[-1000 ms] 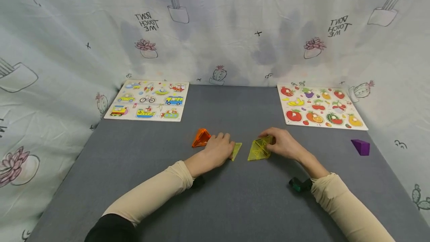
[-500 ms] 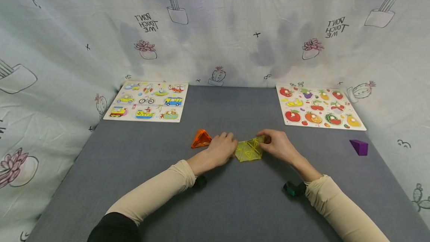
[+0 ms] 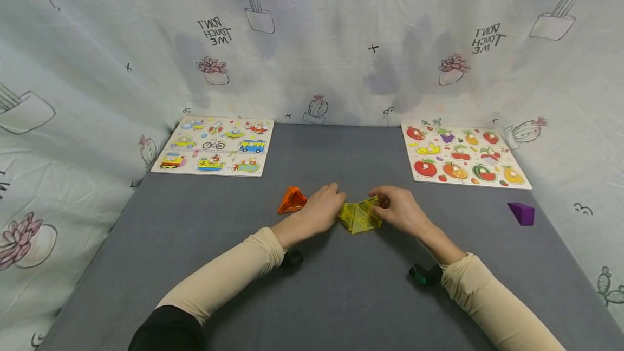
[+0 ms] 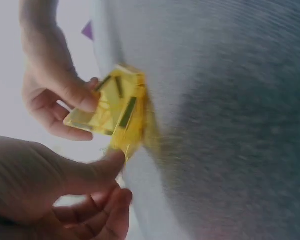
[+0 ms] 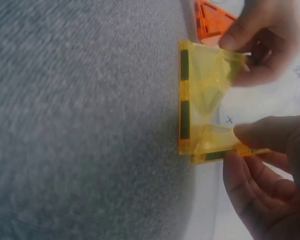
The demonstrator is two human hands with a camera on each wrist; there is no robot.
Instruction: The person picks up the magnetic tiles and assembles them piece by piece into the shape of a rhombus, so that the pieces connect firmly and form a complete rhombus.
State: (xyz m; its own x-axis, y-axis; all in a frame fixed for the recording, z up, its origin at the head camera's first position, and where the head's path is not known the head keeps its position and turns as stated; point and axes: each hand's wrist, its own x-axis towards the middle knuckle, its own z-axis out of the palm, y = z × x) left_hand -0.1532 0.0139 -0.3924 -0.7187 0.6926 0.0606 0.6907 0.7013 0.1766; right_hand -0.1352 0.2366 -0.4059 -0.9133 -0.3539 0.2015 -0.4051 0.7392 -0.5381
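Note:
Yellow see-through magnetic tiles [image 3: 361,218], joined edge to edge, stand on the table between my two hands. Their side pieces tilt upward, and dark magnets show along the edges in the right wrist view. My left hand [image 3: 322,210] pinches the tile on the left between thumb and fingers. On the other side my right hand [image 3: 401,211] pinches the right-hand tile [image 5: 217,145], thumb on one face and fingers on the other. An orange pyramid of magnetic tiles [image 3: 292,200] sits just left of my left hand. Some of the left fingers are hidden behind the hand in the head view.
A vehicle picture board [image 3: 214,146] lies at the back left of the grey table [image 3: 341,297], a fruit picture board [image 3: 463,155] at the back right. Near the right edge sits a purple wedge-shaped piece [image 3: 522,214]. A printed cloth [image 3: 341,42] hangs behind.
My right hand has brought its yellow tiles leftward to meet the tile at my left hand. The left hand has then lifted slightly, and the left side of the tiles now tilts up.

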